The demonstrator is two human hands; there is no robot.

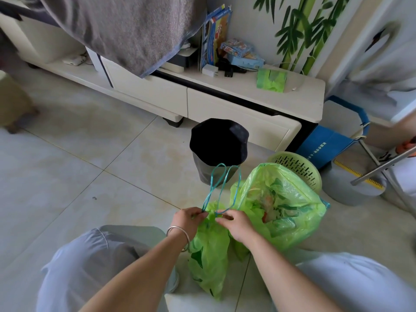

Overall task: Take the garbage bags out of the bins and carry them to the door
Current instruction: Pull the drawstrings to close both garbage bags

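A small green garbage bag (208, 255) lies on the tiled floor (90, 176) between the person's knees, its neck gathered at the far end. Both hands are closed on that neck: the left hand (188, 219) pinches the blue drawstring (221, 188) between fingertips and thumb, and the right hand (235, 224) pinches the string and the bunched plastic just beside it. The two hands are nearly touching. From their grip the drawstring rises in two long loops toward the far side.

Just to the right, touching the small bag, sits a larger green garbage bag (281, 203), mouth open, with crumpled paper and other waste visible inside. Behind it, further right, stands a pale green bin (301, 170) with slotted sides; the large bag hides its near wall. Left of that bin and beyond the string loops stands a dark bin (219, 152) lined with black plastic.

A silver bangle (180, 237) circles the left wrist. The person's legs in light trousers (90, 266) fill the near corners.

Along the far side runs a low cream table (225, 104) with drawers. On its top lie a pack of green bags (271, 81), a white charger (210, 70), blue boxes (240, 52) and upright booklets. A grey blanket (126, 30) hangs over its left part. To the right of the table stands a blue dustpan (324, 145), and bamboo is painted on the wall (304, 30) behind.
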